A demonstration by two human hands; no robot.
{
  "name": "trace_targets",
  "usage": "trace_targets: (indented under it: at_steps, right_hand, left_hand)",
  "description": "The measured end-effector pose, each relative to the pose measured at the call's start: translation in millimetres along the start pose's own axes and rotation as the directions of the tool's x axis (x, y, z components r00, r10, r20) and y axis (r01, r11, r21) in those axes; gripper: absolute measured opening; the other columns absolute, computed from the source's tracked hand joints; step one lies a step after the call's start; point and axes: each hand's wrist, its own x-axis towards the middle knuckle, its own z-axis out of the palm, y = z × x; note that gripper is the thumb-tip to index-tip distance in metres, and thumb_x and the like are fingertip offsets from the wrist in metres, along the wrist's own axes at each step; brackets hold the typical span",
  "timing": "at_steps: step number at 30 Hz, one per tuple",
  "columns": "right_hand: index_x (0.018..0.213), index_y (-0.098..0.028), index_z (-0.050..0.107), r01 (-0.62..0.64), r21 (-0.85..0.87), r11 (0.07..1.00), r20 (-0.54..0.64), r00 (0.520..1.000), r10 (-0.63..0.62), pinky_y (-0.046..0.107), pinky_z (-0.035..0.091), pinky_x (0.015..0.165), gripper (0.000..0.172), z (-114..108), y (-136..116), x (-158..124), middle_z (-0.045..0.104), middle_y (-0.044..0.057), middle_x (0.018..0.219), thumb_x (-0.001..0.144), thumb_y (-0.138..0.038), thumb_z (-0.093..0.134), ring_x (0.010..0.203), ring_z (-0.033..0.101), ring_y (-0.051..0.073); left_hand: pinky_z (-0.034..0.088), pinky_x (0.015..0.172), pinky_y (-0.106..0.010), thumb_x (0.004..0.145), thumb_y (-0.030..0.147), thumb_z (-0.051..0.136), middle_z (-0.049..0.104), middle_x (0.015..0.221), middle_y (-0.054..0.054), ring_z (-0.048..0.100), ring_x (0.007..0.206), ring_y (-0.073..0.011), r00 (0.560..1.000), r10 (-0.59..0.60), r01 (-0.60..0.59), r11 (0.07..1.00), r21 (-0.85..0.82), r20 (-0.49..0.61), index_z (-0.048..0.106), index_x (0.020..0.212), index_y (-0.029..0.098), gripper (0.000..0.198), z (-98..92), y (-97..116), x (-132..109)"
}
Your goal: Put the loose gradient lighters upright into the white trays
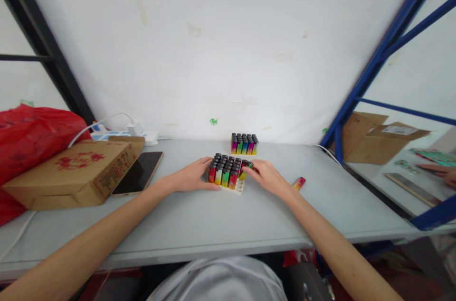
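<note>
A white tray (239, 187) packed with upright coloured lighters (225, 175) sits on the grey table. Its front right end shows bare slots. My left hand (194, 175) is wrapped round the tray's left side, thumb at the front and fingers toward the back. At the right end, my right hand (264, 175) pinches a yellow-green lighter (243, 174) with a black top, tilted over the slots. My fingers partly hide this lighter. A single red and yellow lighter (299, 183) lies on the table to the right of my right hand.
Another block of upright lighters (244, 144) stands near the wall. On the left are a cardboard box (71, 173), a dark phone (140, 173), a power strip (149, 137) and a red bag (39, 125). A blue frame (374, 63) borders the right; beyond it shows another person's hand (441, 171).
</note>
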Motion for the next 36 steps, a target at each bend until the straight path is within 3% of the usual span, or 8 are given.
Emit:
trace_targets:
  at_steps: [10, 15, 19, 23, 26, 31, 33, 36]
  right_hand:
    - [0.065, -0.019, 0.062, -0.032, -0.110, 0.993, 0.075, 0.996, 0.041, 0.029, 0.030, 0.059, 0.060, 10.9, 7.1, 2.0, 0.062, 0.005, 0.064, 0.107, -0.059, 0.042, 0.057, 0.049, 0.016]
    - [0.072, -0.019, 0.066, 0.005, -0.035, 0.999, 0.156, 0.988, 0.000, 0.028, 0.030, 0.059, 0.054, 8.3, 0.4, -0.8, 0.063, 0.003, 0.066, 0.106, -0.055, 0.047, 0.058, 0.049, 0.014]
    - [0.073, -0.019, 0.064, 0.015, -0.007, 1.000, 0.171, 0.985, -0.014, 0.028, 0.031, 0.062, 0.056, -2.7, 1.3, -1.9, 0.063, 0.003, 0.067, 0.110, -0.052, 0.038, 0.060, 0.051, 0.015]
    - [0.079, -0.020, 0.064, -0.122, -0.168, 0.978, 0.090, 0.986, 0.139, 0.028, 0.033, 0.064, 0.052, -30.9, 18.3, -8.1, 0.065, 0.004, 0.071, 0.110, -0.051, 0.036, 0.064, 0.056, 0.017]
    - [0.104, -0.020, 0.067, -0.338, -0.380, 0.861, 0.041, 0.923, 0.381, 0.028, 0.036, 0.066, 0.038, -57.2, 35.5, -28.1, 0.072, 0.007, 0.082, 0.108, -0.051, 0.044, 0.075, 0.066, 0.021]
    - [0.123, -0.015, 0.063, -0.568, -0.639, 0.518, -0.076, 0.718, 0.692, 0.032, 0.042, 0.069, 0.048, -80.7, 58.0, -80.0, 0.075, 0.019, 0.098, 0.104, -0.057, 0.050, 0.090, 0.073, 0.032]
    - [0.125, -0.014, 0.063, -0.583, -0.637, 0.504, -0.047, 0.682, 0.729, 0.033, 0.044, 0.070, 0.048, -79.8, 64.8, -91.0, 0.075, 0.020, 0.098, 0.104, -0.055, 0.049, 0.091, 0.074, 0.033]
    - [0.132, -0.012, 0.061, -0.546, -0.552, 0.631, 0.040, 0.738, 0.674, 0.032, 0.046, 0.076, 0.039, -71.9, 71.7, -84.2, 0.077, 0.018, 0.099, 0.105, -0.038, 0.052, 0.096, 0.073, 0.030]
  left_hand:
    - [0.040, 0.120, -0.047, 0.079, 0.067, 0.078, 0.059, 0.146, -0.013, 0.055, 0.135, -0.0358, 1.000, -0.011, 0.011, 1.000, 0.027, 0.010, 0.055, 0.143, 0.022, 0.082, -1.0, 2.1, 0.6]
    - [0.040, 0.120, -0.048, 0.079, 0.066, 0.079, 0.059, 0.147, -0.013, 0.055, 0.135, -0.0372, 1.000, -0.029, 0.029, 0.999, 0.024, 0.007, 0.055, 0.144, 0.022, 0.082, -1.6, 4.3, 0.0]
    - [0.039, 0.122, -0.047, 0.079, 0.066, 0.078, 0.057, 0.148, -0.013, 0.054, 0.137, -0.0373, 0.999, -0.030, 0.029, 0.999, 0.018, 0.022, 0.054, 0.145, 0.020, 0.084, -1.7, 3.7, 0.6]
    - [0.038, 0.122, -0.048, 0.079, 0.067, 0.078, 0.057, 0.149, -0.014, 0.053, 0.138, -0.0375, 0.998, -0.043, 0.043, 0.999, 0.015, 0.036, 0.055, 0.145, 0.021, 0.084, -2.7, 4.4, 0.9]
    - [0.036, 0.123, -0.048, 0.080, 0.067, 0.076, 0.055, 0.151, -0.015, 0.051, 0.140, -0.0372, 0.998, -0.044, 0.044, 0.999, 0.019, 0.049, 0.054, 0.146, 0.020, 0.084, -2.8, 4.2, 0.7]
    - [0.036, 0.123, -0.046, 0.080, 0.069, 0.076, 0.055, 0.151, -0.015, 0.051, 0.139, -0.0374, 0.999, -0.031, 0.030, 0.999, 0.028, 0.029, 0.053, 0.146, 0.018, 0.086, -1.6, 2.4, 0.6]
    - [0.038, 0.122, -0.046, 0.079, 0.070, 0.076, 0.057, 0.149, -0.015, 0.053, 0.138, -0.0377, 0.999, -0.027, 0.026, 0.999, 0.027, 0.017, 0.055, 0.144, 0.019, 0.085, -1.2, 1.8, 0.7]
    - [0.040, 0.120, -0.044, 0.079, 0.070, 0.076, 0.059, 0.147, -0.013, 0.054, 0.136, -0.0370, 1.000, -0.014, 0.014, 1.000, 0.019, 0.012, 0.057, 0.142, 0.020, 0.083, -0.8, 1.5, 0.4]
